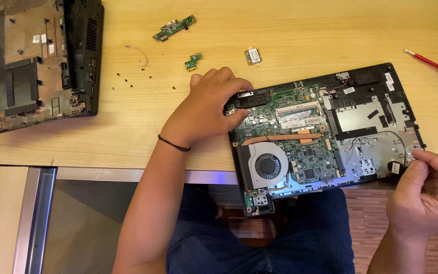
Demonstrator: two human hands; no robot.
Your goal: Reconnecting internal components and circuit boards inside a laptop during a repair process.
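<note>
An opened laptop base (366, 119) lies on the wooden table, its green motherboard (300, 132), copper heat pipe and round fan (268, 166) exposed. My left hand (204, 109) rests on the base's upper left corner, fingers pressed on the speaker and board edge there. At the lower right corner my right hand (427, 187) pinches something small near the black coin-shaped part (394, 167); what it grips is too small to tell.
A black laptop bottom cover (36, 61) lies at the far left. Two small green circuit boards (174, 27) (193, 61), a small square card (253, 56), loose black screws (128, 78) and a thin wire sit on the table (128, 127). A red-handled screwdriver (434, 66) lies at right.
</note>
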